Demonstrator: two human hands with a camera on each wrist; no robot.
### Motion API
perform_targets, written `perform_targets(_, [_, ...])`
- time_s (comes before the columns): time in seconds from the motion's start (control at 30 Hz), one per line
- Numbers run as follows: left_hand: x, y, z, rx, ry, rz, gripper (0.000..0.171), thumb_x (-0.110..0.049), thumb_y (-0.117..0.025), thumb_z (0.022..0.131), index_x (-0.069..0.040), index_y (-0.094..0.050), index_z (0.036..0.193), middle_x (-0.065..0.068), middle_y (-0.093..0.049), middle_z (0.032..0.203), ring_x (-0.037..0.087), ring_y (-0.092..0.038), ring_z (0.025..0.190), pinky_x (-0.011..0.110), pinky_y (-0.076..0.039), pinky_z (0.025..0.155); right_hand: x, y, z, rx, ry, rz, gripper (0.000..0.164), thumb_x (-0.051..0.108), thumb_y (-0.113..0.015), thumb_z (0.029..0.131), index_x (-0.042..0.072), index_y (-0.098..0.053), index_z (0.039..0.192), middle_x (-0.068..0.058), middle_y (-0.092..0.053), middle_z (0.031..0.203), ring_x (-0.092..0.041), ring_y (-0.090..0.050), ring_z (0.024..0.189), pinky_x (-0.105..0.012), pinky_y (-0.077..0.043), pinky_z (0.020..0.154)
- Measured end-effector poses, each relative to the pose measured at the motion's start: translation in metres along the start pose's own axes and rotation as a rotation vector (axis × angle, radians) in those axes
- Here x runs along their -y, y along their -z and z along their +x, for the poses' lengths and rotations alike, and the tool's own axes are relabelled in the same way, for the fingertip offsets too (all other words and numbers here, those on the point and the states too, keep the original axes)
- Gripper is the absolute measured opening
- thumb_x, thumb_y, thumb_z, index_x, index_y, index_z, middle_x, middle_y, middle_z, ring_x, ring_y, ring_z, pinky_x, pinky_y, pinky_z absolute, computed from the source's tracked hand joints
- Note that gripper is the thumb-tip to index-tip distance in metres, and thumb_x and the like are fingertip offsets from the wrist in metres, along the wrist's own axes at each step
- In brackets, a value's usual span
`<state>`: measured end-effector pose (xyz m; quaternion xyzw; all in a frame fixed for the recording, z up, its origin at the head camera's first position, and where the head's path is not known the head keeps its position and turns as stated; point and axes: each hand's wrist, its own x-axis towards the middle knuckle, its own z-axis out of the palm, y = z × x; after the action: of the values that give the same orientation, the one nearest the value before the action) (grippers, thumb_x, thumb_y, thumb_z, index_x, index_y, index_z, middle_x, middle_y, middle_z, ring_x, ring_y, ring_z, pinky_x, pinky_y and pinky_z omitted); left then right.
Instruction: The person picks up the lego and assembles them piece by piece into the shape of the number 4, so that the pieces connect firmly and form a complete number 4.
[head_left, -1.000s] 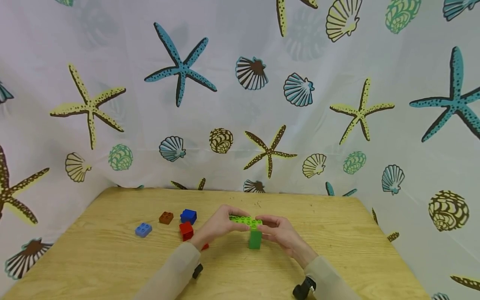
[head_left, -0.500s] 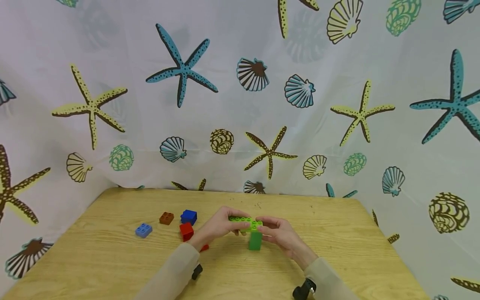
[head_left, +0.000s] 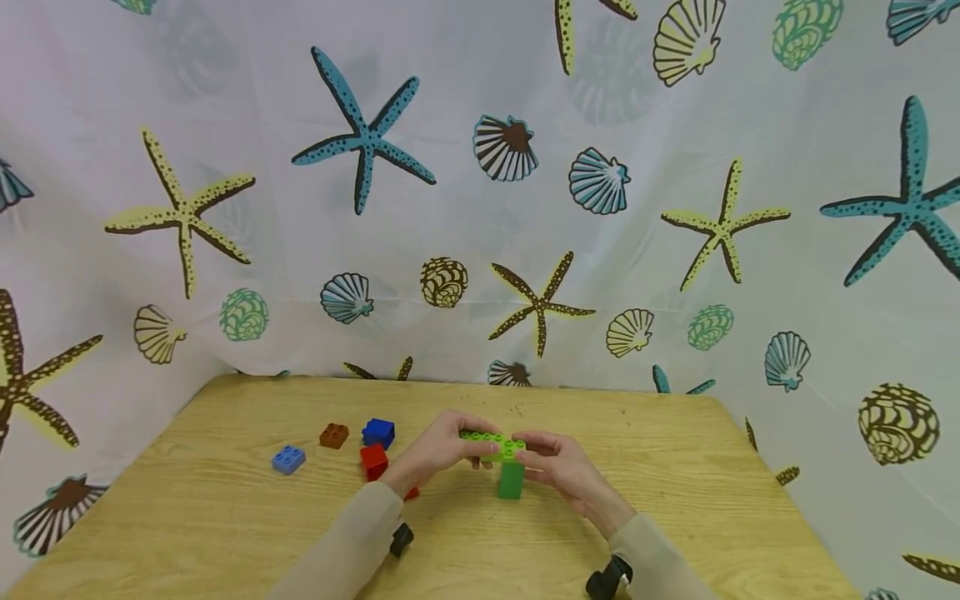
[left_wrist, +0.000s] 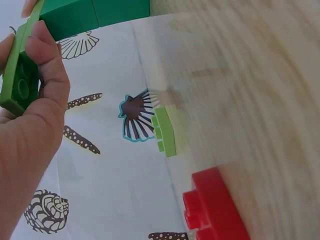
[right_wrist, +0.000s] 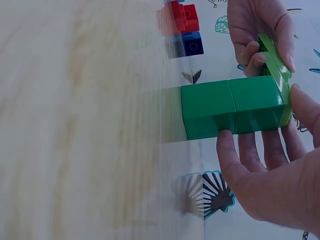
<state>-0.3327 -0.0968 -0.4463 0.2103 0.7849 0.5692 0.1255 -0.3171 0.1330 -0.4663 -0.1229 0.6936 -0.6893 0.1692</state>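
A stack of two dark green bricks (head_left: 511, 482) stands upright on the table, with a light green studded piece (head_left: 513, 451) across its top that juts out to the left. My left hand (head_left: 442, 447) pinches the jutting end between thumb and fingers; its hollow underside shows in the left wrist view. On the other side, my right hand (head_left: 564, 468) holds the stack: in the right wrist view its fingers lie along the dark green side, the thumb near the light green top. The fingers partly cover the light green piece.
Left of the hands lie a light blue brick (head_left: 288, 459), a brown brick (head_left: 333, 435), a blue brick (head_left: 378, 432) and a red brick (head_left: 373, 461). Another red piece (head_left: 412, 493) is mostly hidden by the left forearm. A small light green brick (left_wrist: 165, 132) shows in the left wrist view.
Both hands keep nearly the same place on the bricks. Some left fingertips now show below the light green piece, where they were hidden a second ago.
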Motion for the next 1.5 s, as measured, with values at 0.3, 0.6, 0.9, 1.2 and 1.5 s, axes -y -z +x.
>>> perform_targets(0.3, [0.0, 0.004, -0.004, 0.039, -0.005, 0.045, 0.033, -0.029, -0.067, 0.094, -0.008, -0.069, 0.12, 0.005, -0.07, 0.096, 0.033, -0.064, 0.086, 0.031, -0.052, 0.066, -0.003, 0.002, 0.002, 0.012, 0.007, -0.009, 0.056, 0.024, -0.067, 0.094, -0.004, -0.05, 0.139, -0.009, -0.062, 0.127, -0.011, -0.064, 0.102, -0.04, -0.053, 0.095])
perform_targets(0.6, [0.008, 0.026, -0.013, 0.011, 0.016, 0.027, 0.045, -0.041, -0.048, 0.102, -0.005, -0.066, 0.123, 0.009, -0.065, 0.114, 0.025, -0.055, 0.094, 0.029, -0.05, 0.07, 0.001, 0.001, 0.001, -0.005, -0.012, -0.022, 0.055, 0.024, -0.068, 0.094, -0.003, -0.051, 0.138, -0.01, -0.061, 0.128, -0.01, -0.063, 0.102, -0.038, -0.054, 0.093])
perform_targets(0.9, [0.016, 0.045, -0.025, 0.024, 0.055, 0.075, 0.035, -0.034, -0.046, 0.105, -0.005, -0.066, 0.105, 0.007, -0.066, 0.103, 0.022, -0.063, 0.096, 0.036, -0.05, 0.074, 0.0, 0.002, 0.0, -0.018, -0.021, -0.024, 0.052, 0.025, -0.07, 0.092, 0.001, -0.055, 0.135, -0.006, -0.062, 0.125, -0.01, -0.063, 0.101, -0.038, -0.054, 0.091])
perform_targets(1.2, [0.021, 0.059, -0.042, -0.001, 0.113, 0.258, 0.021, -0.009, -0.06, 0.096, -0.009, -0.069, 0.115, 0.006, -0.068, 0.114, 0.024, -0.062, 0.096, 0.035, -0.054, 0.073, -0.001, 0.003, 0.0, -0.009, -0.017, -0.026, 0.056, 0.028, -0.07, 0.091, 0.0, -0.053, 0.137, -0.005, -0.061, 0.124, -0.009, -0.062, 0.1, -0.04, -0.053, 0.092])
perform_targets(1.5, [0.025, 0.071, -0.058, 0.165, 0.068, 0.387, 0.033, 0.005, -0.07, 0.082, -0.006, -0.072, 0.113, 0.01, -0.069, 0.117, 0.033, -0.061, 0.113, 0.047, -0.053, 0.091, 0.0, 0.001, -0.002, -0.008, -0.026, -0.021, 0.055, 0.026, -0.07, 0.092, 0.0, -0.052, 0.137, -0.008, -0.06, 0.129, -0.01, -0.062, 0.102, -0.04, -0.053, 0.092])
